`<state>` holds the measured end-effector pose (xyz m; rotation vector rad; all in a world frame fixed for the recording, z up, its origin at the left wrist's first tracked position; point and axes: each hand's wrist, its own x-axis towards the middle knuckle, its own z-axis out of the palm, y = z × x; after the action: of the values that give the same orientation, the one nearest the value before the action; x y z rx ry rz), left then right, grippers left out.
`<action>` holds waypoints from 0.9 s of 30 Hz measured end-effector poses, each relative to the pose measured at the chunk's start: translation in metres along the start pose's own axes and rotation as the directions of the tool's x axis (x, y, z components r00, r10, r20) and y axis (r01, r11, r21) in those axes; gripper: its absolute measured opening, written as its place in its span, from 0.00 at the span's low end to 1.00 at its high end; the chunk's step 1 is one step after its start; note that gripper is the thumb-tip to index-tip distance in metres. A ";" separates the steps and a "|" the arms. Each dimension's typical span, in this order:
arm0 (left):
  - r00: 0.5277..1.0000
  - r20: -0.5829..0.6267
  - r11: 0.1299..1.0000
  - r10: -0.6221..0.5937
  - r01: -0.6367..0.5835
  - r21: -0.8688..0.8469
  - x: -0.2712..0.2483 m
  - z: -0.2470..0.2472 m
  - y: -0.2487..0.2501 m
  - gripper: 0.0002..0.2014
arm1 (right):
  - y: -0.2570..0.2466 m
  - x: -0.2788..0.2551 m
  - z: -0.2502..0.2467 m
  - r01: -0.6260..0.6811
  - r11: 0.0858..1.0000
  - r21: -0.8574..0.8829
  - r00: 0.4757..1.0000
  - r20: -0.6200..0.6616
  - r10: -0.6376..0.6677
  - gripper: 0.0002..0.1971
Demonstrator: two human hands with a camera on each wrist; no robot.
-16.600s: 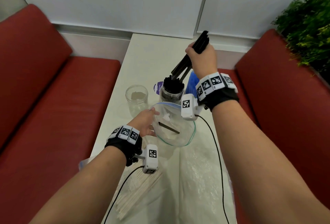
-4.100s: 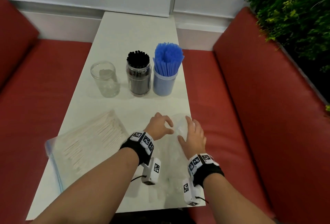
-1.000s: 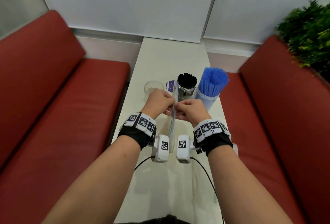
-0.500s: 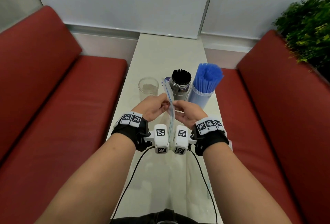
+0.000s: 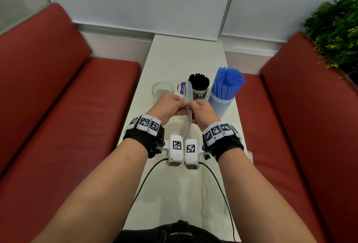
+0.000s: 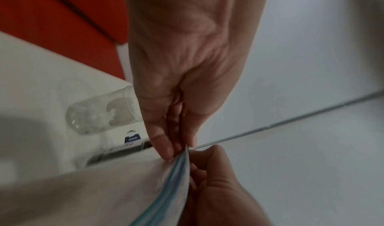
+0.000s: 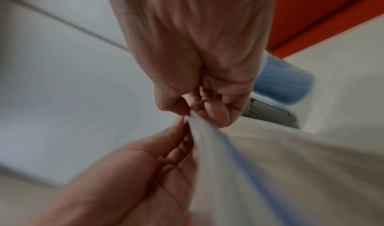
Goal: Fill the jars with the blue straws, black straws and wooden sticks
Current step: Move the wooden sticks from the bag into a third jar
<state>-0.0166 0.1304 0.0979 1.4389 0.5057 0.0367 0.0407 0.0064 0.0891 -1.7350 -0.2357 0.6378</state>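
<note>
I hold a clear zip bag [image 5: 188,95] upright over the white table [image 5: 186,56]. My left hand [image 5: 170,105] and right hand [image 5: 201,110] pinch its blue zip edge [image 6: 176,168] from either side, fingertips almost meeting. The bag [image 7: 259,155] hangs below both hands. Behind them stand an empty glass jar [image 5: 162,89], a jar of black straws [image 5: 199,85] and a jar of blue straws [image 5: 225,87]. What the bag holds is hidden in these views.
Red bench seats [image 5: 67,126] flank the narrow table on both sides. A green plant [image 5: 337,35] stands at the far right. A purple-labelled lid [image 5: 181,87] lies between the empty jar and the black-straw jar. Clear plastic lies on the near table [image 5: 211,184].
Both hands lifted the zip bag off the table and hold it upright by its top edge. In the last half second they shifted slightly along the zip.
</note>
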 end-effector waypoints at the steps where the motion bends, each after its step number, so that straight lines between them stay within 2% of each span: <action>1: 1.000 -0.003 0.999 -0.009 0.009 -0.040 0.001 0.001 -0.001 0.08 | 0.001 -0.001 0.001 -0.003 0.999 0.052 1.000 0.006 0.003 0.12; 3: 1.000 -0.003 0.995 -0.024 0.024 -0.099 0.003 0.003 -0.004 0.09 | 0.003 -0.003 0.003 -0.003 0.992 0.123 1.000 0.012 0.002 0.14; 5: 0.998 0.006 0.971 -0.067 0.066 -0.228 0.002 0.004 -0.006 0.10 | 0.007 -0.005 0.002 -0.011 0.977 0.215 1.000 0.005 0.010 0.16; 6: 0.994 0.010 0.937 -0.105 0.102 -0.335 0.002 0.003 -0.008 0.11 | 0.008 -0.004 0.001 -0.040 0.951 0.307 0.999 -0.014 0.046 0.16; 9: 0.970 0.029 0.739 -0.240 0.202 -0.642 0.001 -0.005 -0.017 0.10 | 0.019 -0.001 -0.010 -0.110 0.818 0.564 0.975 -0.100 0.200 0.14; 10: 0.962 0.034 0.700 -0.272 0.222 -0.679 0.001 -0.009 -0.020 0.10 | 0.023 -0.002 -0.014 -0.117 0.779 0.616 0.969 -0.101 0.226 0.13; 14: 0.922 0.045 0.629 -0.385 0.298 -0.718 0.000 -0.014 -0.026 0.12 | 0.032 -0.009 -0.023 -0.161 0.686 0.709 0.960 -0.049 0.275 0.10; 16: 0.900 0.087 0.519 -0.427 0.323 -0.792 0.001 -0.014 -0.027 0.13 | 0.032 -0.008 -0.027 -0.176 0.570 0.803 0.943 -0.028 0.331 0.10; 17: 0.901 0.113 0.487 -0.419 0.328 -0.809 0.002 -0.016 -0.027 0.15 | 0.033 -0.006 -0.030 -0.193 0.532 0.824 0.931 -0.017 0.364 0.10; 19: 0.919 0.131 0.506 -0.371 0.319 -0.801 0.002 -0.021 -0.028 0.17 | 0.036 -0.001 -0.037 -0.225 0.490 0.842 0.912 0.005 0.410 0.11; 21: 0.932 0.115 0.552 -0.343 0.300 -0.778 0.001 -0.028 -0.028 0.17 | 0.041 0.000 -0.043 -0.226 0.517 0.826 0.905 -0.019 0.426 0.15; 23: 0.941 0.046 0.667 -0.336 0.272 -0.694 0.001 -0.035 -0.031 0.14 | 0.045 -0.001 -0.049 -0.212 0.631 0.747 0.901 -0.102 0.423 0.16; 24: 0.944 0.008 0.730 -0.331 0.262 -0.632 0.001 -0.038 -0.032 0.13 | 0.046 -0.004 -0.052 -0.202 0.728 0.656 0.903 -0.164 0.398 0.14; 26: 0.954 -0.068 0.848 -0.293 0.227 -0.479 0.002 -0.039 -0.034 0.11 | 0.044 -0.009 -0.054 -0.214 0.916 0.339 0.925 -0.231 0.301 0.09; 27: 0.960 -0.099 0.901 -0.260 0.205 -0.383 0.002 -0.037 -0.033 0.09 | 0.041 -0.012 -0.054 -0.215 0.967 0.137 0.945 -0.220 0.242 0.17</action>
<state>-0.0370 0.1606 0.0640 1.0028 0.7499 0.0449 0.0525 -0.0559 0.0609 -1.7246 0.1677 0.5935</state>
